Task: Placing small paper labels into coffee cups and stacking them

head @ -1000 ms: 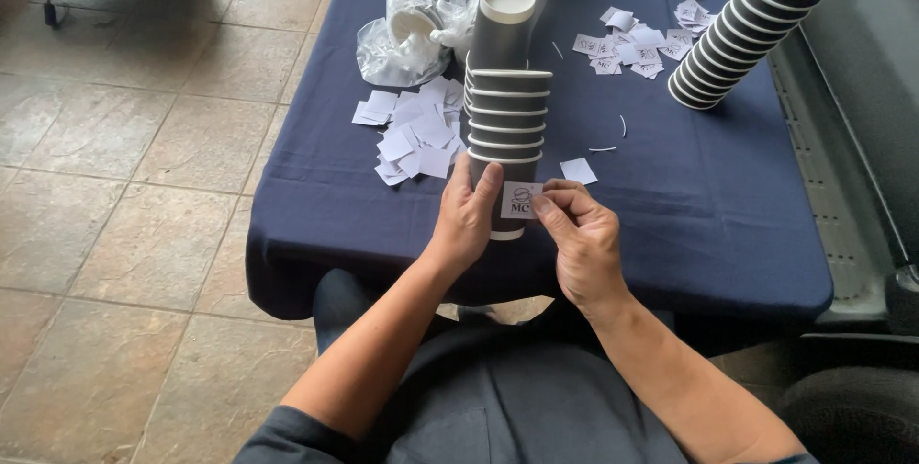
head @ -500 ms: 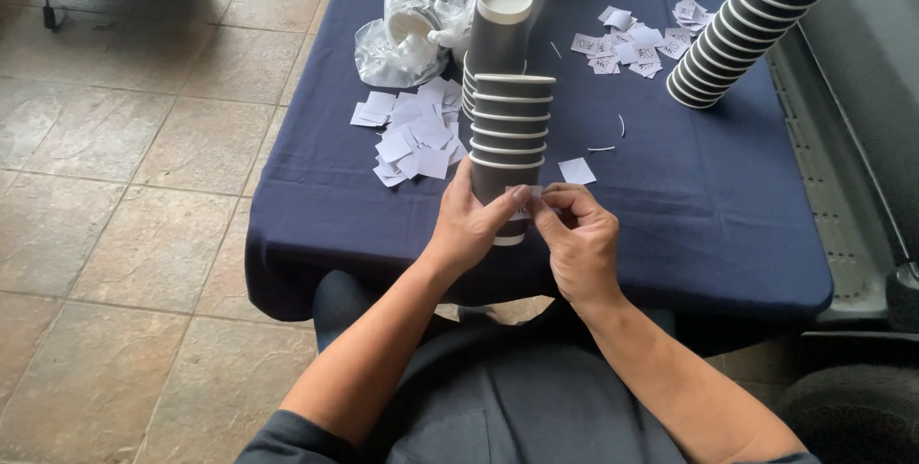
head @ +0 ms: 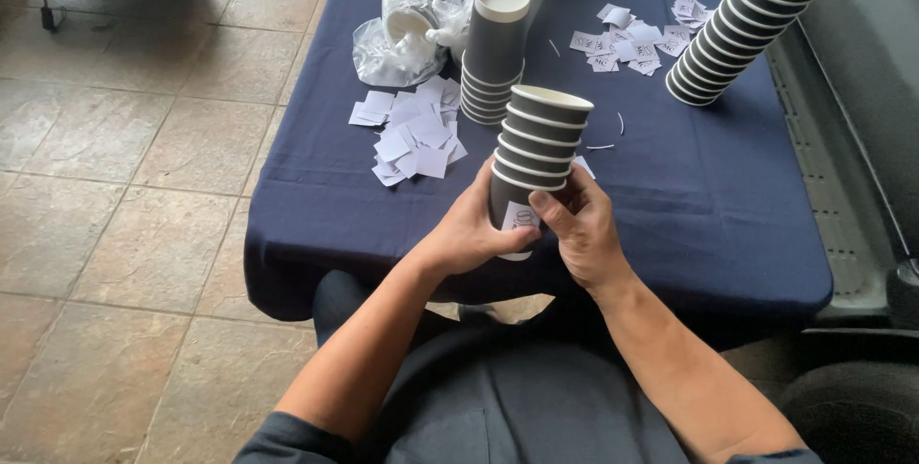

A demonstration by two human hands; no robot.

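Both hands, left [head: 466, 234] and right [head: 584, 234], grip the cup stack [head: 531, 162] above the tabletop [head: 728, 196] edge, thumbs pressing a paper label [head: 522, 218]. Risk: stack tilts; upper cups may slide off.

One camera, worn on my head, looks steeply down and forward over my lap to the table [head: 670, 225]. It sits close: my forearms rise from the bottom edge, and my left hand [head: 466, 234] and right hand [head: 586, 234] meet just below centre around the cups [head: 536, 143]. The table runs away toward the top edge; tiled floor [head: 124, 186] fills the left side. There is no second view to share any part of this.
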